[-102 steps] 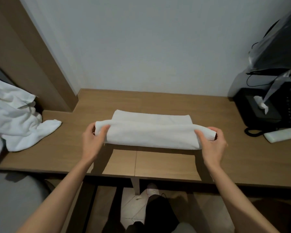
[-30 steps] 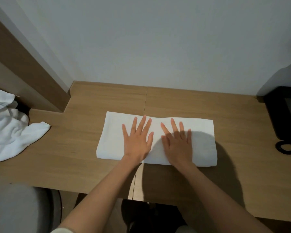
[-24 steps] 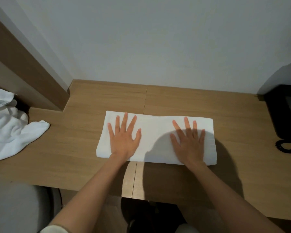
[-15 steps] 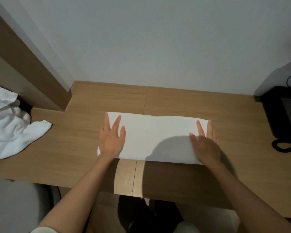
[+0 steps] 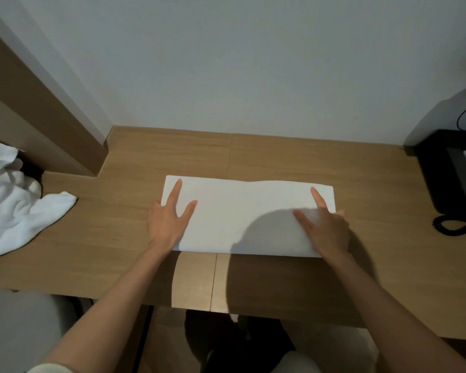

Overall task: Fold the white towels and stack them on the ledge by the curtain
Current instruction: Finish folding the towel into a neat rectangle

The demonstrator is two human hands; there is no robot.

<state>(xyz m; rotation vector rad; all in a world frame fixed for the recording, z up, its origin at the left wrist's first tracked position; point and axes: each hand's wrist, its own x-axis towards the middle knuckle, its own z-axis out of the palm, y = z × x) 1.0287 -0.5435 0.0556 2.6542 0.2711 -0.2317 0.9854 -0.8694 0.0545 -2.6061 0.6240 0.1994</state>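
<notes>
Hands meet each end of a folded white rectangular towel [image 5: 248,211] lying mid-frame on a light wooden desk [image 5: 280,157]. The left hand [image 5: 168,222] and right hand [image 5: 324,230] each lay a straight forefinger and thumb on top. Their other fingers are hidden at the edges, so any grip cannot be told. Crumpled white towels [image 5: 14,208] sit at far left.

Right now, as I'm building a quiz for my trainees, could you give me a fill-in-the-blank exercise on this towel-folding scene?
1. The folded white towel lies flat on the wooden desk, touched by ____ hands.
2. The left hand rests on the towel's ____ end, the right hand on the other.
3. The crumpled white towels lie to the folded towel's ____.
4. The tissue box at the desk's right edge is ____.
Missing words: two; left; left; black.
</notes>
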